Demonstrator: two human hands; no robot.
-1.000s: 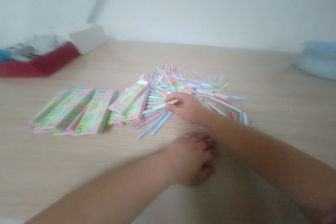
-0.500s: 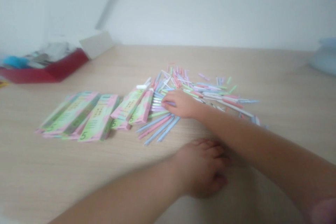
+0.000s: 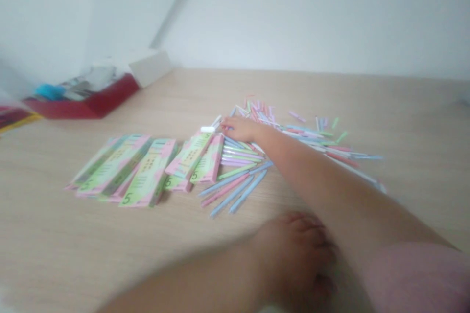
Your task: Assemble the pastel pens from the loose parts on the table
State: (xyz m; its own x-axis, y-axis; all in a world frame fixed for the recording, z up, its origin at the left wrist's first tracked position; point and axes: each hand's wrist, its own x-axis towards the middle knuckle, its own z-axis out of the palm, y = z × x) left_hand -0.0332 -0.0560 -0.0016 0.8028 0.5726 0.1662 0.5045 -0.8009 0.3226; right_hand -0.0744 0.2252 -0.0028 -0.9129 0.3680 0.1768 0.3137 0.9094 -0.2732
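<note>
My right hand reaches across the table, its fingertips pressed among thin pastel paper sticks next to a small white piece. Whether those fingers grip a stick is hidden. The loose sticks lie in a scattered heap, with some in a roughly parallel group below my hand. To their left lie several flat green-and-pink printed paper strips marked with a 5. My left hand rests blurred on the wooden table near the front, fingers curled, holding nothing.
A red tray with a white box flap and a blue item stands at the back left. A white wall rises behind the table. Pink cloth shows at the lower right.
My right hand has moved further into the heap, up and left, and the green stick under it is no longer seen. The view has shifted, and pink cloth has entered at the lower right.
</note>
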